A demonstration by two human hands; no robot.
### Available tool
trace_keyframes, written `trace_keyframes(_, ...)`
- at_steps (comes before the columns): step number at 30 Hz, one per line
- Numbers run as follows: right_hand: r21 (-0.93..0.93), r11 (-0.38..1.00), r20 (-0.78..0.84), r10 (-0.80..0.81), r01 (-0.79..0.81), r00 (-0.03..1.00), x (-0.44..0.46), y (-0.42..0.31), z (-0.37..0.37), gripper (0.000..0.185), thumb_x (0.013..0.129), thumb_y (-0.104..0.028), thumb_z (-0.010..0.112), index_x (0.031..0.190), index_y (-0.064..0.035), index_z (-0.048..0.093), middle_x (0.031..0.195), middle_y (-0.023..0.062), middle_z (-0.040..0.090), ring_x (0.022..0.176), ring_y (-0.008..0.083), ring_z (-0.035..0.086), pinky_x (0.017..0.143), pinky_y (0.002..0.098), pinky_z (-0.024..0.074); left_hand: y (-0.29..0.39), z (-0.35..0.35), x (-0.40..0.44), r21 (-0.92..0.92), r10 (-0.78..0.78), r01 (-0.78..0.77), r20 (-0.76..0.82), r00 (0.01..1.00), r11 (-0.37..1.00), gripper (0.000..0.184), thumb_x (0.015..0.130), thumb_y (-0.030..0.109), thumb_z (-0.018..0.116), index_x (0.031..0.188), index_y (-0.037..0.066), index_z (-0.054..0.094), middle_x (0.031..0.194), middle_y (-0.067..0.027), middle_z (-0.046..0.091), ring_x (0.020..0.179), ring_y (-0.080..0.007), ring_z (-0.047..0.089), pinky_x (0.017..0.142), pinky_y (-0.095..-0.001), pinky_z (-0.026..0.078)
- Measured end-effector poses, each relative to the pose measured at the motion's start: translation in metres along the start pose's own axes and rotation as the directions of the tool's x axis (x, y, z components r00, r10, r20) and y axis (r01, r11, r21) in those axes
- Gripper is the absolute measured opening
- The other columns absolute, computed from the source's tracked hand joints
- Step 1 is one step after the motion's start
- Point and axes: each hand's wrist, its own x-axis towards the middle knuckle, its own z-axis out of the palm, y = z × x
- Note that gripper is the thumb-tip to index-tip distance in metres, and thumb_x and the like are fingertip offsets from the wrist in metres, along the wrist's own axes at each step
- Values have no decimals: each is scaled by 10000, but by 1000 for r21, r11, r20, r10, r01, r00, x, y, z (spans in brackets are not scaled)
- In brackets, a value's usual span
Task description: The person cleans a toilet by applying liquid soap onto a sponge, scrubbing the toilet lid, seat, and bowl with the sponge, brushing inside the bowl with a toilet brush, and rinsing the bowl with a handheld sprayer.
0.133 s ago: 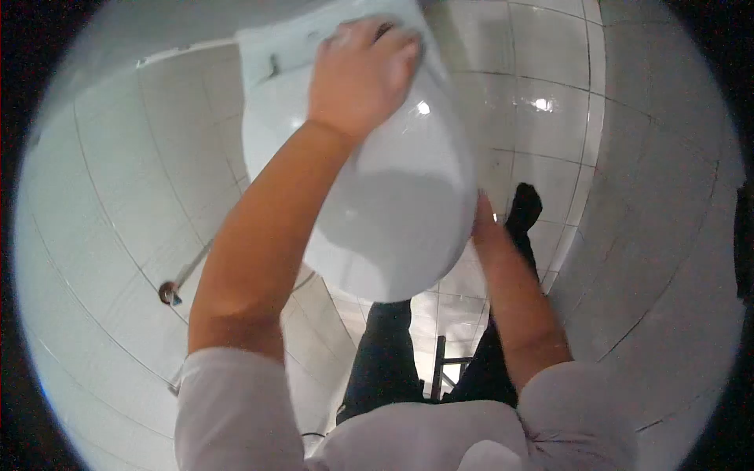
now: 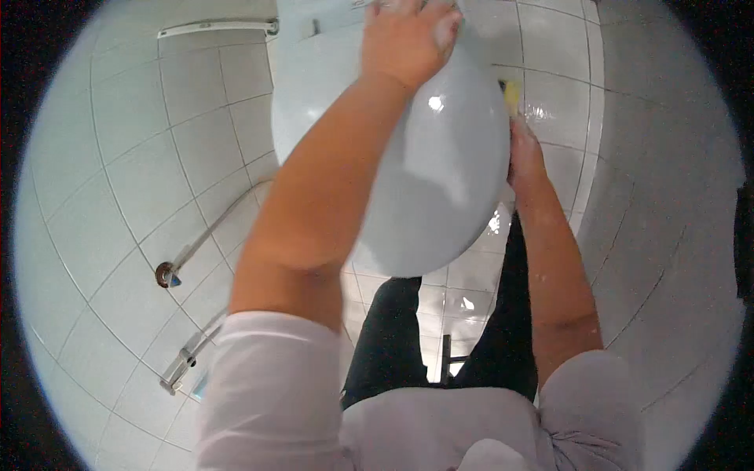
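A white toilet with its lid down [image 2: 432,212] fills the middle of the view. My left hand [image 2: 408,39] rests on the lid near its hinge end, fingers spread; the fingertips run out at the top edge of the view. On the toilet's right flank, my right hand [image 2: 526,149] reaches down beside the rim, its fingers partly hidden. A yellow sponge [image 2: 511,96] with a dark part pokes out at those fingertips, close against the toilet's side.
Tiled wall [image 2: 118,196] stands at the left, with a metal valve [image 2: 167,275] and hose, a lower fitting [image 2: 179,369] and a white rail [image 2: 216,26]. Wet floor tiles [image 2: 550,102] lie at the right. My legs [image 2: 385,330] straddle the toilet's front.
The view has shifted, and the toilet appears further right and higher. My right hand has moved up along the toilet's side, and the yellow sponge now shows. My left hand stays on the lid.
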Motion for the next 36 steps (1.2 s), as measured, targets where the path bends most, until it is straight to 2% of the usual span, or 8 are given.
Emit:
trace_keyframes(4,-252,923,25,-295,292,955,18,114,-71,512,852,-401,392,1168,-1,436,1134,107,499,1010,217,483,829,358,407,9,-3,-61,-36,101,-107,-149,984,994,412,737,383,557,1112,219,510,1231,-68,385,1185,-281,288,911,-553,248)
trace_keyframes(7,497,852,124,-258,165,958,-40,179,-62,493,866,-380,378,1184,-4,416,1142,98,493,1038,207,468,840,363,405,4,-38,-137,111,164,-170,66,984,979,494,736,400,559,1186,231,443,1264,-86,348,1215,-296,249,938,-561,205)
trace_keyframes(9,144,926,-388,-271,348,881,-75,138,-3,457,882,-332,363,1210,-16,388,1174,94,468,1057,202,458,885,359,378,-18,-59,-187,210,-30,10,93,995,978,625,701,438,596,1249,233,377,1297,-124,315,1229,-328,234,950,-560,196)
trace_keyframes(13,-553,600,-41,-713,579,700,-48,23,9,405,866,-356,388,1065,-21,498,915,96,546,816,148,516,721,286,420,-71,-46,-244,-146,-639,635,19,769,759,893,643,464,664,1305,74,209,1275,-233,299,1179,-363,305,953,-464,269)
trace_keyframes(18,-740,469,-96,-783,483,614,-43,28,14,434,860,-383,371,1030,-8,508,816,93,547,720,158,493,660,290,410,-75,-7,-263,-646,-795,689,205,571,329,986,643,408,694,1304,-29,109,1252,-232,325,1131,-328,371,935,-378,319)
trace_keyframes(24,-121,827,-265,-560,549,785,-51,142,-14,482,878,-396,378,1159,-13,459,1082,93,521,953,174,502,785,302,398,-70,5,-268,-797,-868,575,143,476,184,903,674,335,696,1301,-21,152,1245,-179,358,1122,-264,381,929,-335,319)
trace_keyframes(30,-898,267,27,-759,350,650,17,-67,42,551,806,-462,467,968,59,549,866,166,580,759,220,544,671,348,406,-59,-9,-264,-814,-888,562,144,436,144,856,668,301,703,1287,-28,212,1236,-181,372,1117,-249,390,932,-317,316)
trace_keyframes(36,-353,858,42,-384,373,923,33,-77,61,394,857,-271,407,1100,27,491,1019,160,560,915,264,557,775,361,477,-74,4,-273,-785,-927,612,154,341,94,903,604,362,734,1273,-23,266,1218,-193,401,1114,-271,412,934,-326,323)
